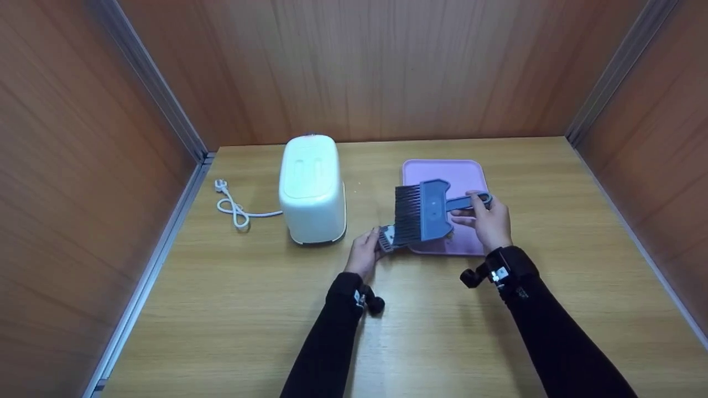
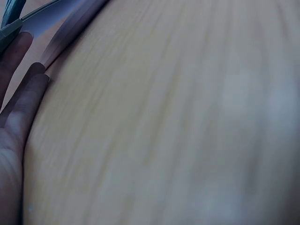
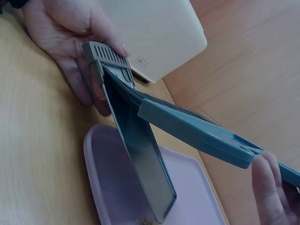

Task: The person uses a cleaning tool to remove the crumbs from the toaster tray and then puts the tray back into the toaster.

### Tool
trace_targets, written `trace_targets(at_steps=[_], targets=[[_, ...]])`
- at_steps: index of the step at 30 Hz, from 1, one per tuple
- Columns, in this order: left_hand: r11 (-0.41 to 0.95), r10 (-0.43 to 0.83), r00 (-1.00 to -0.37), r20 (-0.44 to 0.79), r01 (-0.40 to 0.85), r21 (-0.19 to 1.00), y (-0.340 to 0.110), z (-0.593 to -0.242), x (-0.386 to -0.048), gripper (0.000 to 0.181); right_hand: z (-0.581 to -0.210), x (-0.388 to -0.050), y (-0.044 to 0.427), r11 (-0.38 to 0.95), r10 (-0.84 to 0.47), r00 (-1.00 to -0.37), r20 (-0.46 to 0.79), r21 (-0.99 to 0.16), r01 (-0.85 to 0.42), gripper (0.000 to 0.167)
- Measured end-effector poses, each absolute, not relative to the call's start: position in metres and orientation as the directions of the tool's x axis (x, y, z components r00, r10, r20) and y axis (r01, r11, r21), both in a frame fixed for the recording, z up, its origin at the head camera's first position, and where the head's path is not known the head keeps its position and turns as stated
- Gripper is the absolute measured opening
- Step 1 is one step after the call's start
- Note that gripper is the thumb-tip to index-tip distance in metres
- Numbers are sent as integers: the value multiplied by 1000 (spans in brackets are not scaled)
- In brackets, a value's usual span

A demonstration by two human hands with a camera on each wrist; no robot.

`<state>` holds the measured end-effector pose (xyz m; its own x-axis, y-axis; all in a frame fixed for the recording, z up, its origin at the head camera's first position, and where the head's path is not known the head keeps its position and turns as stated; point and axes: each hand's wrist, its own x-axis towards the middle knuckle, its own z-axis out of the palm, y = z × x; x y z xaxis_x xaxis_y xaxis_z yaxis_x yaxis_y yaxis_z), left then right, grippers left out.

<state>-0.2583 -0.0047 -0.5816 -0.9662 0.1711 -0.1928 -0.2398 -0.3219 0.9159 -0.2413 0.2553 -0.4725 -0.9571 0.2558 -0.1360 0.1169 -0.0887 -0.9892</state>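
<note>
My left hand (image 1: 362, 255) pinches the slotted grey end of a small dustpan (image 3: 149, 161), thumb above and fingers below. The pan tilts down over a lilac tray (image 1: 467, 172), its far edge low over the tray's floor. In my right hand (image 1: 491, 224) is the handle of a blue brush (image 1: 434, 210) with dark bristles (image 3: 126, 91), which touch the pan near its slotted end. Light brown crumbs (image 3: 146, 221) lie on the tray by the pan's lower edge. From above, the brush hides most of the pan.
Left of the tray stands a white appliance (image 1: 312, 188), perhaps a lidded toaster. Its white cord (image 1: 238, 213) lies looped on the table, ending in a plug (image 1: 220, 185). Wood-grain panels (image 1: 359, 72) wall in the back and both sides of the wooden table (image 1: 265, 331).
</note>
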Motion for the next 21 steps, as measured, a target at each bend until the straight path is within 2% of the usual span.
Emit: trace_targets(at_steps=[11,21], targets=[[-305,175,-971,-165,-213,928,-5,-579,-262,46,-468,-244,275,35,236,-967,-100,-993,111,43],[-230,196,-967,-166,-209,950,-7,-581,-258,49,-468,-241,296,110,230,-972,-50,-991,77,44]])
